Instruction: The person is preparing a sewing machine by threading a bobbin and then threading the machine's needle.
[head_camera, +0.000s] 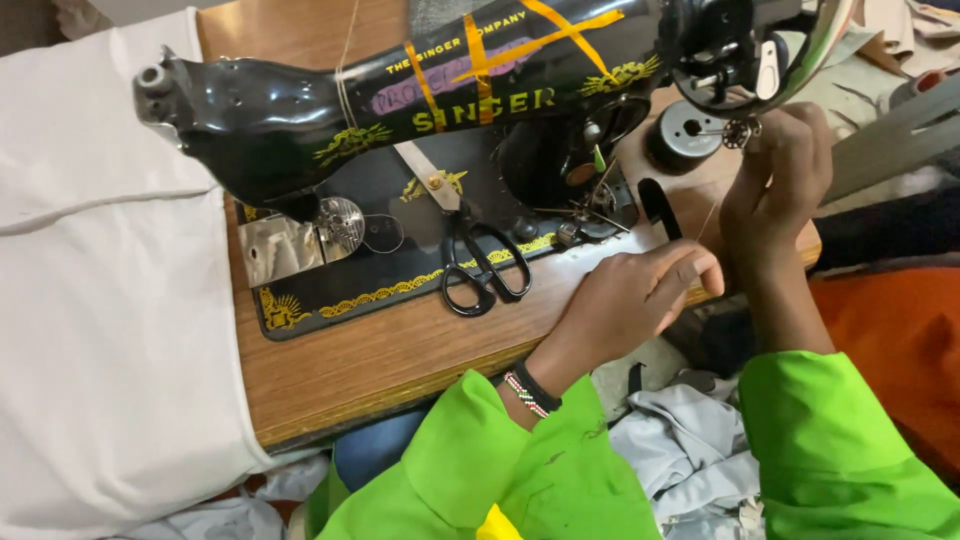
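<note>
Bobbin at the winder beside the handwheel, thread running down to the left hand.

Right hand (785, 160) pinches the small metal bobbin (742, 131): light, hard, slick, best held by its rims. Left hand (640, 290) is closed on the thin thread (708, 220), which looks easily snapped. Scissors (478, 262) lie on the sewing machine (300, 110) bed; handwheel (740, 60) crowds the fingers.

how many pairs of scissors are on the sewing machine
1. The black-handled scissors lie on the black sewing machine bed, left of the left hand. Others may be hidden beneath the white cloth.
</note>
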